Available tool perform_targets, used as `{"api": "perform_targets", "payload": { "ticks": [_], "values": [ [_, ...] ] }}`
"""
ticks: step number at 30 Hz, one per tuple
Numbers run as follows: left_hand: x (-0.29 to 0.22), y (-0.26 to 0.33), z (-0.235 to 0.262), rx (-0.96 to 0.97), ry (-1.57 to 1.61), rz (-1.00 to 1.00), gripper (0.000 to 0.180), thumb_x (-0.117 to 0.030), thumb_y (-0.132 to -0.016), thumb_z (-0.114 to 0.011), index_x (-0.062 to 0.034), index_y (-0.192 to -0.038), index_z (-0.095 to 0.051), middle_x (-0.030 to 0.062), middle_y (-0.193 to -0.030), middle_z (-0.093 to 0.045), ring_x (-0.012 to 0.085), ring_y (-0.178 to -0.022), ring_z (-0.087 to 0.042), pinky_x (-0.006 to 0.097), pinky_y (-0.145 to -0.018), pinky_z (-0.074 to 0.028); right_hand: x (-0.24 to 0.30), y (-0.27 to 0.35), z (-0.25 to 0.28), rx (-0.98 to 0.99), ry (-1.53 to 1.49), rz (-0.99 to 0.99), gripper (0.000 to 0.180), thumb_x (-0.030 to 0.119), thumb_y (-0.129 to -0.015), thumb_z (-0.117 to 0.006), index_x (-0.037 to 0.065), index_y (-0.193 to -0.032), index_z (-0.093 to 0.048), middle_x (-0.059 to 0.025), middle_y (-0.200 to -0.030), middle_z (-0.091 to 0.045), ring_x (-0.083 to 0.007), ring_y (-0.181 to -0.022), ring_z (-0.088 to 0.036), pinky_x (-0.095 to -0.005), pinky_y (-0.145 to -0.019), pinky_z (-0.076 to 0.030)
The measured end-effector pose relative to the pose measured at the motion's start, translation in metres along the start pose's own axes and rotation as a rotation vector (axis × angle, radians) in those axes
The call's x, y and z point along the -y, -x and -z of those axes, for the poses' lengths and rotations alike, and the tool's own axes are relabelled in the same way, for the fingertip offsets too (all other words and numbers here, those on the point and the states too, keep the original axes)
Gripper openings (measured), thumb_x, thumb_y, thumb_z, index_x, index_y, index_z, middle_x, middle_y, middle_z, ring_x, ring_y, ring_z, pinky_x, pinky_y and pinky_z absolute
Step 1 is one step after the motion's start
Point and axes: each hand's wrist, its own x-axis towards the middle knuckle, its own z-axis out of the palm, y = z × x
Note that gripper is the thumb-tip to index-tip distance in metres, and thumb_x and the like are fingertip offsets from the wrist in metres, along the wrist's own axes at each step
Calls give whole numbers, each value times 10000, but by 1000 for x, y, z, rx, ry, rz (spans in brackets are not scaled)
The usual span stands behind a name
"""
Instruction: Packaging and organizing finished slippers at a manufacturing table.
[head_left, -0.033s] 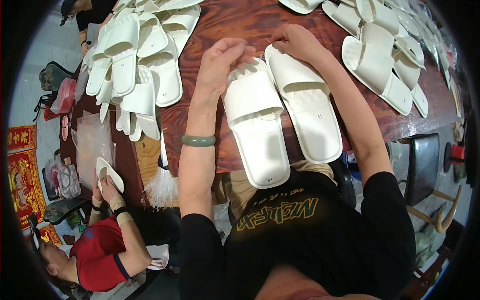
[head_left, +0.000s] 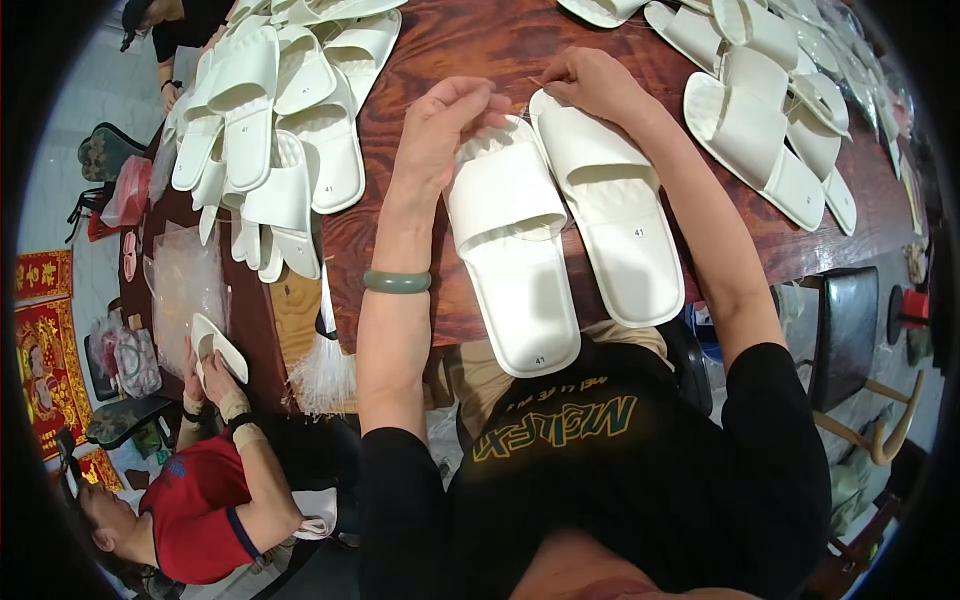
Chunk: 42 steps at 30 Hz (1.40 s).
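Two white slippers lie side by side before me, toes pointing away, heels reaching past the table's near edge. At the toe of the left slipper (head_left: 510, 205) is my left hand (head_left: 450, 118), fingers curled and thumb bent in. My right hand (head_left: 597, 85) bends over the toe of the right slipper (head_left: 605, 150), its thumb and fingers pinched together. Something thin and faint shows between the two hands, too fine to name. What either hand pinches is hidden.
White slippers pile up on the table (head_left: 440, 50) at left (head_left: 245, 90) and right (head_left: 755, 150). A bundle of thin white strands (head_left: 325, 375) hangs from the table edge. At lower left a co-worker (head_left: 205, 490) holds a white slipper (head_left: 220, 345). A black chair (head_left: 845, 335) stands at right.
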Motion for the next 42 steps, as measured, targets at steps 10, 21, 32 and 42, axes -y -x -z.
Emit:
{"api": "perform_targets", "payload": {
  "ticks": [10, 21, 32, 42],
  "values": [
    [11, -6, 1, -18, -20, 6, 117, -100, -877, -554, -26, -966, -567, 63, -857, -625, 98, -685, -563, 216, -637, -456, 25, 3, 7, -6, -464, 82, 202, 115, -806, -595, -28, -947, -615, -29, -777, -627, -83, -694, -559, -244, -642, -454],
    [10, -1, 2, -35, 52, 52, 89, -93, -883, -523, -44, -946, -563, 57, -837, -618, 107, -695, -544, 223, -643, -454, 40, 13, 0, 61, -504, 125, 147, 106, -830, -590, -28, -889, -600, 9, -729, -586, -48, -692, -535, -211, -657, -448],
    [13, -14, -6, -30, -277, -154, 130, -95, -869, -539, -6, -954, -582, 54, -802, -641, 88, -664, -549, 207, -629, -441, 32, 5, 8, 82, -452, 105, 138, 99, -822, -584, -25, -882, -600, 0, -726, -591, -53, -678, -522, -223, -630, -438],
    [10, 3, -9, -191, -686, -412, 143, -141, -803, -573, -11, -833, -625, 154, -879, -620, 262, -840, -598, 380, -726, -464, 50, 12, 3, 12, -337, 133, 184, 113, -795, -617, 5, -941, -644, -58, -813, -647, -106, -731, -574, -261, -666, -465]
  ]
}}
